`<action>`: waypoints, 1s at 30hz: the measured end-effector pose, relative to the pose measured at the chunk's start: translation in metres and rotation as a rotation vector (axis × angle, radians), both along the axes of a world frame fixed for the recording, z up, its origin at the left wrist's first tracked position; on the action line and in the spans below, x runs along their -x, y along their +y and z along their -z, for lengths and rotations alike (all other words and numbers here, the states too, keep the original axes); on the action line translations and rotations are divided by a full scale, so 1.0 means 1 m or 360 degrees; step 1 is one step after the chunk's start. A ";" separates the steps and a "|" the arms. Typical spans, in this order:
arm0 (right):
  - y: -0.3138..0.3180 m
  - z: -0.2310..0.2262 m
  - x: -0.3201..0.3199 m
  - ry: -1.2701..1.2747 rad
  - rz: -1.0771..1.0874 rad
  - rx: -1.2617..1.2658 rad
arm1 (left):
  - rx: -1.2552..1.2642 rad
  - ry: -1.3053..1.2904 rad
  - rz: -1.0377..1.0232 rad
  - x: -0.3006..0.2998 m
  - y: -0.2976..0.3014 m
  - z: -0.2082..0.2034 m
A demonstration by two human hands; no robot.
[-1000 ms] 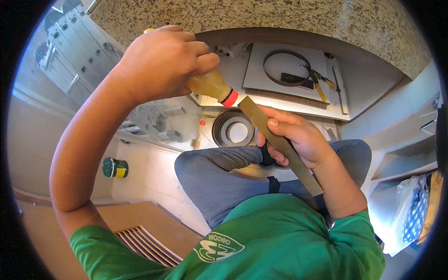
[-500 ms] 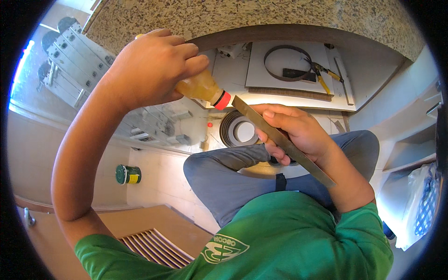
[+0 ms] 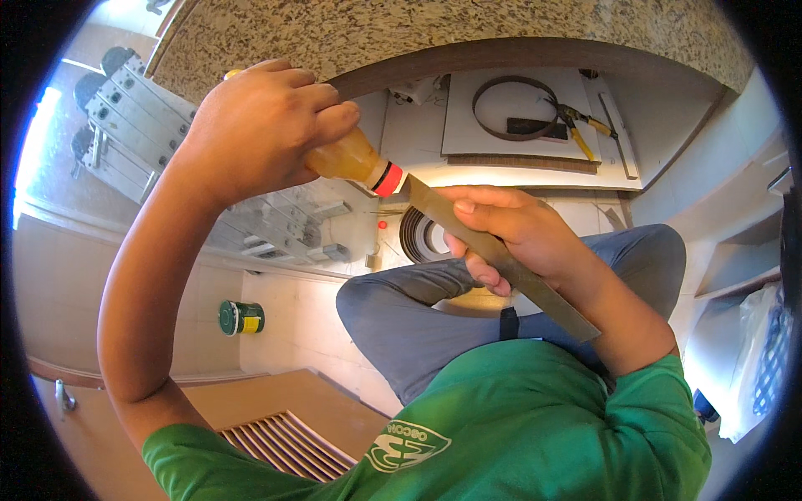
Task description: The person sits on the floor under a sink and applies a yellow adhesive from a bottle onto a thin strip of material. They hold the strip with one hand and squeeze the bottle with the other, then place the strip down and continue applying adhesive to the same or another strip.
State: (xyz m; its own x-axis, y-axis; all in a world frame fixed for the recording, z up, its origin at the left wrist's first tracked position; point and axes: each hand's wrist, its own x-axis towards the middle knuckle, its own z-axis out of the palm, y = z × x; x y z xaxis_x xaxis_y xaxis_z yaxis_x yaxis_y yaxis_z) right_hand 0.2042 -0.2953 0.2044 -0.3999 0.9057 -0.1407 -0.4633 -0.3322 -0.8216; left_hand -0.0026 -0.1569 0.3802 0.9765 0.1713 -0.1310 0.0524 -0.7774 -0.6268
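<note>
My left hand [image 3: 251, 134] is closed round a tilted bottle [image 3: 347, 157] of yellowish content, with a red cap [image 3: 388, 179] and a black ring at its neck. The cap points down and to the right, its tip at the upper end of a flat brown-grey edging strip [image 3: 476, 242]; I cannot tell whether they touch. My right hand [image 3: 522, 238] grips that strip between thumb and fingers. The strip slants down along my forearm. Below it, a coil of edging [image 3: 415, 235] lies on the floor near my knees, partly hidden by the strip and fingers.
Beneath the speckled stone counter [image 3: 468, 21], a white board [image 3: 468, 108] bears a looped strip [image 3: 484, 90] and yellow-handled pliers [image 3: 576, 138]. A folded metal ladder [image 3: 138, 108] leans at left. A dark green tub [image 3: 230, 318], a slatted wooden door [image 3: 284, 442] and open shelves [image 3: 739, 259] lie around me.
The bottle and left hand have shifted slightly left and down. The strip has turned to show more of its flat face, its upper end now closer to the cap.
</note>
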 end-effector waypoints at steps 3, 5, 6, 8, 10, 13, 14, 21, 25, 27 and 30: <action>0.002 -0.002 -0.001 -0.0040 -0.0011 -0.0003 | -0.0025 0.0004 -0.0001 -0.001 -0.003 -0.001; 0.003 -0.002 -0.002 0.0004 -0.0038 -0.0007 | -0.0050 0.0021 -0.0010 -0.001 -0.003 -0.002; 0.004 -0.002 -0.002 0.0025 -0.0052 -0.0009 | -0.0036 0.0020 -0.0023 -0.002 -0.003 -0.002; 0.004 -0.002 -0.003 0.0017 -0.0048 -0.0017 | -0.0031 0.0008 -0.0020 -0.002 -0.003 -0.001; 0.004 -0.002 -0.003 0.0017 -0.0042 -0.0030 | -0.0026 0.0003 -0.0026 -0.001 -0.003 -0.001; 0.005 -0.003 -0.003 0.0048 -0.0029 -0.0043 | -0.0031 -0.0001 -0.0033 -0.001 -0.003 -0.001; 0.005 -0.003 -0.003 0.0070 -0.0024 -0.0037 | -0.0048 -0.0002 -0.0022 -0.001 -0.003 -0.001; 0.007 -0.004 -0.002 0.0090 -0.0042 -0.0044 | -0.0010 0.0014 -0.0116 -0.001 -0.005 0.000; 0.008 -0.004 -0.001 0.0072 -0.0080 -0.0034 | -0.0014 0.0010 -0.0119 0.001 -0.005 0.002; 0.008 -0.004 0.000 0.0072 -0.0089 -0.0020 | -0.0017 0.0007 -0.0126 0.002 -0.005 0.003; 0.008 -0.004 0.001 0.0036 -0.0099 -0.0015 | -0.0012 0.0014 -0.0130 0.005 -0.003 0.006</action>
State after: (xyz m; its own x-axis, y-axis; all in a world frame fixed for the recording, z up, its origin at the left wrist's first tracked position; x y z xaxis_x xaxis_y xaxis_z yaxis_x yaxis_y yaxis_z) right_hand 0.2035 -0.2872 0.2089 -0.4586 0.8801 -0.1227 -0.4602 -0.3533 -0.8145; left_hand -0.0073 -0.1596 0.3739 0.9580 0.2516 -0.1379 0.1101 -0.7662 -0.6332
